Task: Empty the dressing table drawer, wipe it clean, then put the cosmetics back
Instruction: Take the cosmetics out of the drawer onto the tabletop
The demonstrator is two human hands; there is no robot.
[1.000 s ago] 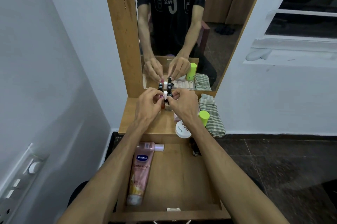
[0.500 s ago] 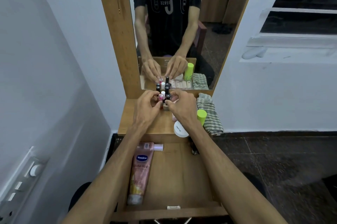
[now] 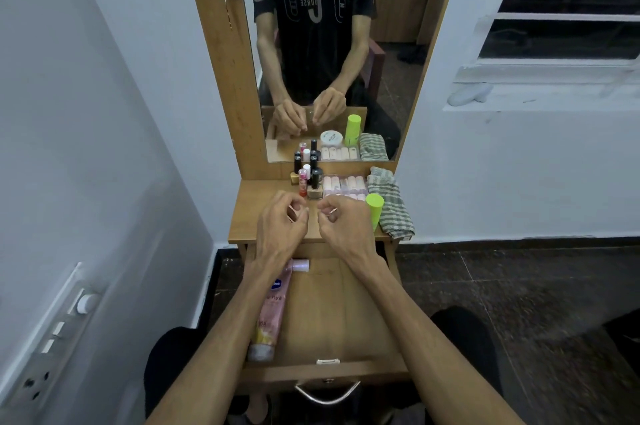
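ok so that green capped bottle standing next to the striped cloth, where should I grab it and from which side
Grip the green bottle round its cylindrical body, under the cap, coming from the front with the right hand, which hovers beside it. It stands upright, so a sideways wrap of the fingers looks steadiest. The striped cloth crowds its right side and the pink pack lies behind, so the front is freest.

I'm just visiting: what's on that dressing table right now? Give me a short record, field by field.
Drawer: pulled open, holds a pink Vaseline tube along its left side.
Tabletop cluster: nail polish bottles at the mirror's foot.
Beside them: clear packet of pale tubes, green-capped bottle, striped cloth.
Left hand: fingers curled, holding nothing.
Right hand: same, above the tabletop.
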